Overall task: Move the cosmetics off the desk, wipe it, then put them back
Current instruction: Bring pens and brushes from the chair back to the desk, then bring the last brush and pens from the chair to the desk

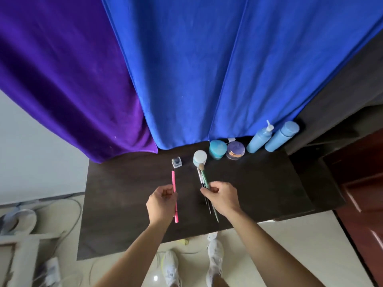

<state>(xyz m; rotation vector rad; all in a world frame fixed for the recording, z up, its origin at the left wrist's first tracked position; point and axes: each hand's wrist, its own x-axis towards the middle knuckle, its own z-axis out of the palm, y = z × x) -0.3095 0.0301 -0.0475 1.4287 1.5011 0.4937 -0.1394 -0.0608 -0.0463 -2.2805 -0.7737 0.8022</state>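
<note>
Bench (259, 189): dark wood top, centre of frame, blue and purple drapes hanging behind it

Items on it:
- Pink pencil (174, 195), lying lengthwise, centre, just left of the brushes
- Brushes (204, 179), a loose bundle of thin handles, bristles toward the top of the frame, handle ends near the bench's lower edge
- Clear cube pot (176, 163), above the pencil tip
- White-lidded jar (200, 158), touching or just beside the brush heads
- Teal jar (217, 149) and purple-lidded jar (235, 150), side by side, right of centre
- Two blue bottles (273, 137), upper right of the bench, against the drape, one with a pump

Hands:
- Left hand (161, 204): fingers curled, thumb and fingertips at the pencil's middle; contact likely, a lift not evident
- Right hand (222, 196): fingers curled over the brush handles in a pinch; whether it has closed on all of them cannot be told

Step, as judged: clearing the long thin items first; no cloth in view, so wiping looks not yet begun

Handling notes:
- Gather every brush handle into the right hand's pinch before lifting (a stray one will roll)
- Lift the brushes straight up, so the heads clear the white-lidded jar without tipping it
- Keep the pencil level, gripped near mid-length
- Set both well off the bench
</note>
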